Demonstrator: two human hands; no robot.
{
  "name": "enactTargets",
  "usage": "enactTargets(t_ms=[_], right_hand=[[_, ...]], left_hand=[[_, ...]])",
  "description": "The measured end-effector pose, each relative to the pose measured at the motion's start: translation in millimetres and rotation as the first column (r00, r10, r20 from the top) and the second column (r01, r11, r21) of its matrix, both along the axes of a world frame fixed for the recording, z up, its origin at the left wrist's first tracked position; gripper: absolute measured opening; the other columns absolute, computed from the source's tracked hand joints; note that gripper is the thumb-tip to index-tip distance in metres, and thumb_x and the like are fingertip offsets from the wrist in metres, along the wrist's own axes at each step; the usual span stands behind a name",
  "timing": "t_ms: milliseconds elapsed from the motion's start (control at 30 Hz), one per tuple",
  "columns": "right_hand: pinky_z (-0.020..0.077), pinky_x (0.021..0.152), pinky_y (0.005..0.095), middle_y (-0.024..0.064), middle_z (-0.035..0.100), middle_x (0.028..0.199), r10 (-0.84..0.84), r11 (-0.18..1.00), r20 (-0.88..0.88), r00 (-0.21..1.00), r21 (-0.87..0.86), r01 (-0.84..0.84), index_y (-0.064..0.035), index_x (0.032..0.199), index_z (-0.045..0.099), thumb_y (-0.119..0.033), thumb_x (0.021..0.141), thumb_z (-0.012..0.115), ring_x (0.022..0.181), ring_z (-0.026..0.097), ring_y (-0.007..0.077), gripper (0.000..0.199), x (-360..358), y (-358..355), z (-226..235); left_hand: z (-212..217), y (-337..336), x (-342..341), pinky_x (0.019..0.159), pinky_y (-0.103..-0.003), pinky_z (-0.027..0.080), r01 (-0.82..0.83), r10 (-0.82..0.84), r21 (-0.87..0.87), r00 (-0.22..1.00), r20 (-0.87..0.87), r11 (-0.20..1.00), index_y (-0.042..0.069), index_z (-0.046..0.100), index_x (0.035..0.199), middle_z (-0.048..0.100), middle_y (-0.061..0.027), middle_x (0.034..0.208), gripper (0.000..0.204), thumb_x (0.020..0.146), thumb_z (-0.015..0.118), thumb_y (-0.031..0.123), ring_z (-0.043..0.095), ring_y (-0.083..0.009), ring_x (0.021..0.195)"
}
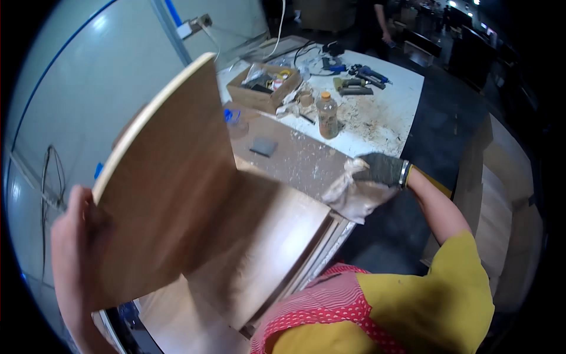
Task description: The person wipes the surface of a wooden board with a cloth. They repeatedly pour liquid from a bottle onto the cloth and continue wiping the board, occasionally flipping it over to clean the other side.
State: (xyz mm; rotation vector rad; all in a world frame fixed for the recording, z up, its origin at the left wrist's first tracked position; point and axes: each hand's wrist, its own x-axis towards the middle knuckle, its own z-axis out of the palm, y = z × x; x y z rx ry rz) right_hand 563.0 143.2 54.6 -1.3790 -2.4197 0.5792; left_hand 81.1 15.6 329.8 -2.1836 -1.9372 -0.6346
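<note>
My left hand [76, 236] grips the lower left edge of a curved wooden panel [171, 171] and holds it tilted up in front of me. The panel's pale rounded edge runs from lower left to upper middle. My right hand [383, 169], in a dark grey glove, clutches a crumpled beige cloth [354, 194] at the far right corner of a flat wooden board [265, 248] lying on the workbench. The cloth hangs over the board's edge.
Further back on the white, sawdust-strewn table [383, 118] stand a plastic bottle [328, 115], a cardboard box of odds and ends [263, 85], power tools [354, 79] and a grey sanding block [264, 146]. Stacked wooden pieces [501, 194] stand at the right. A person stands at the far back.
</note>
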Motion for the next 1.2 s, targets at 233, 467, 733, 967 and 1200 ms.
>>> enactTargets(t_ms=[233, 467, 733, 967, 1200], right_hand=[[0.0483, 0.080, 0.0348, 0.0105, 0.069, 0.096, -0.092, 0.987, -0.331, 0.939, -0.154, 0.043, -0.0004, 0.109, 0.065, -0.034, 0.090, 0.065, 0.086, 0.060, 0.0181, 0.039, -53.7, 39.6, 21.6], [0.0467, 0.091, 0.0369, 0.0182, 0.066, 0.113, -0.061, 0.991, -0.259, 0.964, 0.100, 0.090, -0.0112, 0.122, 0.063, -0.032, 0.096, 0.056, 0.104, 0.062, 0.0317, 0.035, -41.6, 113.9, -16.1], [0.0480, 0.092, 0.0414, 0.0146, 0.062, 0.116, 0.322, 0.550, 0.314, 0.893, 0.706, -0.447, -0.0147, 0.130, 0.056, -0.026, 0.090, 0.060, 0.098, 0.062, 0.0295, 0.042, -122.0, 23.3, 1.1], [0.0456, 0.093, 0.0443, 0.0159, 0.063, 0.116, 0.328, 0.853, 0.065, 0.942, 0.408, -0.326, -0.0044, 0.113, 0.062, -0.035, 0.090, 0.060, 0.100, 0.062, 0.0344, 0.038, -153.8, 6.9, -70.3], [0.0494, 0.089, 0.0413, 0.0167, 0.066, 0.105, 0.595, 0.758, 0.067, 0.801, 0.285, -0.586, -0.0089, 0.111, 0.064, -0.023, 0.087, 0.060, 0.094, 0.065, 0.0294, 0.028, -209.3, -97.6, -44.8]], left_hand=[[-108.6, -99.0, 70.1, 0.087, -0.043, 0.052, 0.262, -0.375, -0.389, 0.893, -0.249, 0.883, 0.006, 0.044, 0.138, 0.051, -0.0252, 0.134, 0.054, 0.086, 0.056, 0.014, 0.059, -0.0379, 0.114], [-280.5, -107.4, 77.9, 0.098, -0.045, 0.043, 0.232, -0.328, -0.292, 0.880, -0.344, 0.928, 0.012, 0.047, 0.138, 0.047, -0.0210, 0.140, 0.066, 0.076, 0.065, 0.024, 0.049, -0.0374, 0.126], [-290.5, -32.3, 39.3, 0.104, -0.053, 0.034, 0.002, -0.017, -0.089, 0.986, -0.163, 0.996, 0.015, 0.050, 0.137, 0.040, -0.0162, 0.147, 0.055, 0.087, 0.063, 0.033, 0.040, -0.0357, 0.133], [-344.1, 8.6, -20.0, 0.112, -0.056, 0.022, -0.261, 0.245, -0.234, 0.965, -0.097, 0.936, 0.017, 0.042, 0.143, 0.033, -0.0125, 0.153, 0.054, 0.097, 0.045, 0.045, 0.029, -0.0333, 0.140], [-349.2, 6.3, -27.2, 0.111, -0.052, 0.023, -0.298, 0.278, -0.202, 0.953, -0.123, 0.933, 0.018, 0.041, 0.144, 0.036, -0.0104, 0.152, 0.052, 0.098, 0.043, 0.043, 0.032, -0.0316, 0.139]])
